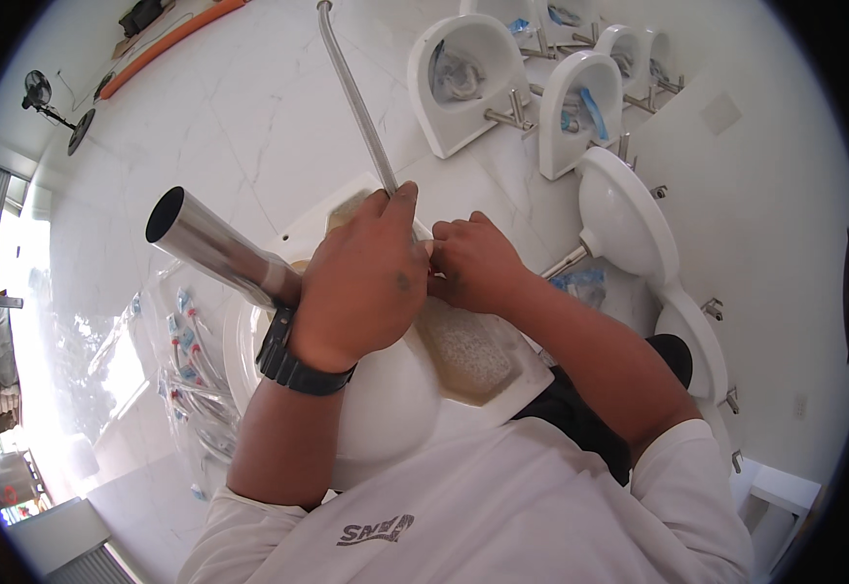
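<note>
An upturned white washbasin (386, 414) lies in front of me, its rounded underside and rough hollow recess facing up. A long thin metal pipe (358, 102) rises from it and leans away to the far left. My left hand (366, 273), below a black wristwatch (298, 360), is closed around the pipe's lower end. My right hand (478, 261) is closed beside it, fingertips meeting the left thumb; whatever lies in its pinch is hidden. A wide shiny metal tube (220, 238) slants up left of my left hand, its lower end behind my wrist.
Flexible hoses (191, 380) in clear plastic lie on the floor at left. Several white washbasins with taps, such as one (434, 117), stand at the far right. Another upturned basin (629, 214) is by my right forearm. A black fan (40, 92) and orange tube (166, 49) are far left.
</note>
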Demonstrator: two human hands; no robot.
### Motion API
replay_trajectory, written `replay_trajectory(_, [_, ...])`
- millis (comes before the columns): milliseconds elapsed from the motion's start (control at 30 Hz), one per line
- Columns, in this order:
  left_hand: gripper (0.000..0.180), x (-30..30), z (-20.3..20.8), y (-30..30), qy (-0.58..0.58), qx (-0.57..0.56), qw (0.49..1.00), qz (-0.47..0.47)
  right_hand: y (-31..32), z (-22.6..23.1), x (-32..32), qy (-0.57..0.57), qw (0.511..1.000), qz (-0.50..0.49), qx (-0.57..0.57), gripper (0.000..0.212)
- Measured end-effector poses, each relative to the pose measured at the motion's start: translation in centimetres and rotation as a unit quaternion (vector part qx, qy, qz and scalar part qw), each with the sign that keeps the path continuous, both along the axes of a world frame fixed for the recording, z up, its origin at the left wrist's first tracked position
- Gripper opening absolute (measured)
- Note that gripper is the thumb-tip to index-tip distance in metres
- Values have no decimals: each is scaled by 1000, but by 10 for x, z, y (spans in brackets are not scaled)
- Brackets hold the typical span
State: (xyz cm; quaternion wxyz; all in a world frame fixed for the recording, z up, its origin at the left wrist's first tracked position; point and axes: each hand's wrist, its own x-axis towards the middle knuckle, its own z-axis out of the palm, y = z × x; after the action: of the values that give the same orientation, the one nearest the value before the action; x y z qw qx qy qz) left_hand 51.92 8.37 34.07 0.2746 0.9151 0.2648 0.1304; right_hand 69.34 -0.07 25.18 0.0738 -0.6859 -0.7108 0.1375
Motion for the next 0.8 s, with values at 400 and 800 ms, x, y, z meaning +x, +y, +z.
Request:
replay_trajectory(400, [52,0,5,1,22,-4,1000,5,2,-10,-8,19,999,-8,30,20])
replay_trajectory(800, [50,-1,1,2,9,19,1000,1,-4,-16,-49,-11,982,-189,26,24])
